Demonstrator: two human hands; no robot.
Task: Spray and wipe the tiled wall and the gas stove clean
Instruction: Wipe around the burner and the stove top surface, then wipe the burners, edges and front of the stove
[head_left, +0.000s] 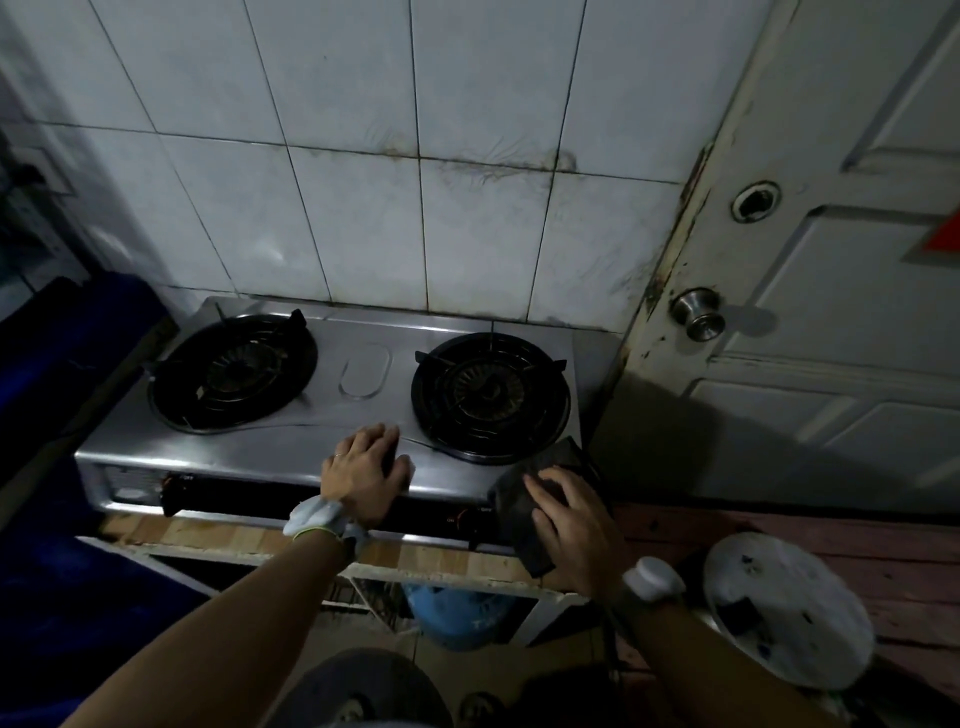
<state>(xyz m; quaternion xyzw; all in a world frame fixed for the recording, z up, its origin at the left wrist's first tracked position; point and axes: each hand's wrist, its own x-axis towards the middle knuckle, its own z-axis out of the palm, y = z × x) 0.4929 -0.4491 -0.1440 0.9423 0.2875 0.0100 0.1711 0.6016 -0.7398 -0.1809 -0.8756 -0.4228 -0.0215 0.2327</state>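
Stove (260, 448) stands against the tiled wall (363, 208), left hand (363, 475) lying flat, fingers loosely extended, on its front edge and right hand (569, 519) pressing spread fingers on a dark cloth (513, 519) draped over its front-right corner.

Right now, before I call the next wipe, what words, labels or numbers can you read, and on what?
"ON": red print on the gas stove front, left of the right knob; faint.
Print above that knob and by the left knob: too small to read.
Marks on the blue gas cylinder: blurred.
Red patch on the door: no text shows.
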